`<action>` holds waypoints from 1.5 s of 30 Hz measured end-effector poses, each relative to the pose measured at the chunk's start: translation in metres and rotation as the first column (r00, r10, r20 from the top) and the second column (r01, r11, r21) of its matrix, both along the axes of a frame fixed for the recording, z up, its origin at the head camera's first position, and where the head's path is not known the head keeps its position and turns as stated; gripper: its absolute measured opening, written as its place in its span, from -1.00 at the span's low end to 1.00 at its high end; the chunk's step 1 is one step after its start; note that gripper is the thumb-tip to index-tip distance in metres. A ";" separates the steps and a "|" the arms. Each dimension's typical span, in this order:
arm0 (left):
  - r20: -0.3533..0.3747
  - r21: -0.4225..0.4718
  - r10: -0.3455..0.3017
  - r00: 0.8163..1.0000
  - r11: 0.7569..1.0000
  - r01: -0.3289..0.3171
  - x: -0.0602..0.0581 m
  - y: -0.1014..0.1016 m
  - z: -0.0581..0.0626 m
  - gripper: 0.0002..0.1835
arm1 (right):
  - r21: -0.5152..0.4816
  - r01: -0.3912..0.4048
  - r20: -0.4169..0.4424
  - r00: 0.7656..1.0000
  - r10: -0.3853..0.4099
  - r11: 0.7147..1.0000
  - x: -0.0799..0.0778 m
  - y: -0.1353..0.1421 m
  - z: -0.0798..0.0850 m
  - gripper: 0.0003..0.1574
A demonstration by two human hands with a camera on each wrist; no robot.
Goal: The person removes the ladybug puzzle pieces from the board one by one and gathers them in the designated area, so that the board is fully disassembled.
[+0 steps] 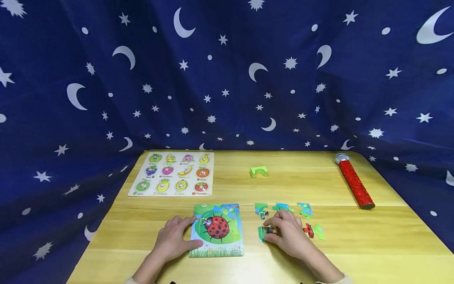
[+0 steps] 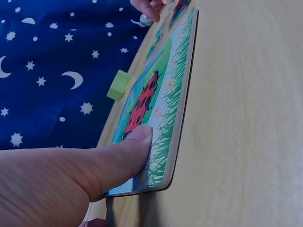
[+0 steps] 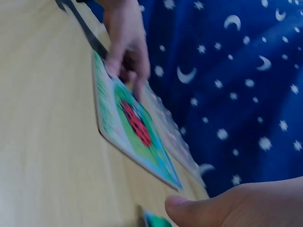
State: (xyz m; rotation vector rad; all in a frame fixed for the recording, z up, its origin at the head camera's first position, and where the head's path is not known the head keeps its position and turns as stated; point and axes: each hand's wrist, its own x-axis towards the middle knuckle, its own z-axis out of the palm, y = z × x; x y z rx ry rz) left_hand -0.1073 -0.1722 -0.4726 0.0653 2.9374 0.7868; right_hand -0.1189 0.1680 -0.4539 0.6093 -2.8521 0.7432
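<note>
A square ladybug puzzle board (image 1: 217, 230) lies flat on the table. My left hand (image 1: 173, 238) rests at its left edge, with the thumb (image 2: 135, 144) pressing on the printed top and the index fingertip on the board higher up. Right of the board, my right hand (image 1: 289, 232) pinches a green jigsaw piece (image 1: 261, 233) between thumb and fingers, partly covering it. Other pieces lie around that hand: a green one with a ladybug's head (image 1: 261, 210), a blue one (image 1: 282, 206), a blue-green one (image 1: 306, 209) and a red-and-green one (image 1: 313, 230).
A fruit picture board (image 1: 216, 156) occupies the table's back left. Behind the pieces stands a light green arch block (image 1: 259, 171). A red glitter microphone (image 1: 356, 183) lies at the right. Dark blue cloth (image 1: 227, 79) with moons and stars hangs along the back and sides.
</note>
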 end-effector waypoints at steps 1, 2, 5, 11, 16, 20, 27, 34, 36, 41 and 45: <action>-0.003 -0.002 0.005 1.000 1.000 -0.005 0.000 0.000 0.001 -0.10 | 0.003 -0.013 -0.016 1.000 0.013 1.000 -0.001 -0.002 -0.001 -0.65; -0.004 -0.002 0.007 1.000 1.000 -0.007 0.000 -0.001 0.001 -0.10 | 0.001 -0.031 -0.027 0.999 0.031 1.000 -0.001 -0.005 -0.001 -0.65; -0.002 0.005 -0.003 1.000 1.000 0.003 0.000 0.001 -0.001 -0.10 | 0.015 -0.097 -0.059 0.994 0.097 0.995 0.000 -0.018 -0.003 -0.65; 0.000 0.015 -0.028 1.000 1.000 0.028 0.000 0.005 -0.005 -0.09 | 0.000 -0.216 0.006 0.976 0.216 0.976 0.003 -0.053 -0.002 -0.58; -0.007 0.005 -0.030 1.000 1.000 0.030 0.000 0.005 -0.002 -0.08 | 0.034 -0.231 0.038 0.973 0.229 0.972 0.004 -0.065 -0.004 -0.51; -0.006 0.001 -0.029 1.000 1.000 0.029 0.000 0.004 0.001 -0.08 | 0.036 -0.224 0.045 0.974 0.222 0.974 0.004 -0.065 -0.005 -0.49; 0.005 -0.004 -0.031 0.999 1.000 0.031 0.001 0.004 0.001 -0.08 | 0.031 -0.237 0.052 0.971 0.235 0.971 0.002 -0.064 -0.005 -0.46; 0.016 0.001 -0.032 0.999 0.999 0.032 0.001 0.003 0.001 -0.08 | 0.054 -0.236 0.040 0.971 0.234 0.970 0.002 -0.065 -0.007 -0.45; 0.026 0.006 -0.028 0.999 1.000 0.028 0.001 0.002 0.002 -0.09 | 0.052 -0.234 0.042 0.972 0.232 0.971 0.002 -0.066 -0.007 -0.46; 0.046 0.018 -0.013 0.999 1.000 0.012 0.001 0.001 0.008 -0.10 | 0.046 -0.227 0.045 0.973 0.225 0.973 0.003 -0.069 -0.008 -0.46; 0.041 0.010 -0.006 0.999 1.000 0.006 0.002 0.002 0.008 -0.07 | 0.042 -0.220 0.040 0.975 0.218 0.975 0.003 -0.069 -0.009 -0.45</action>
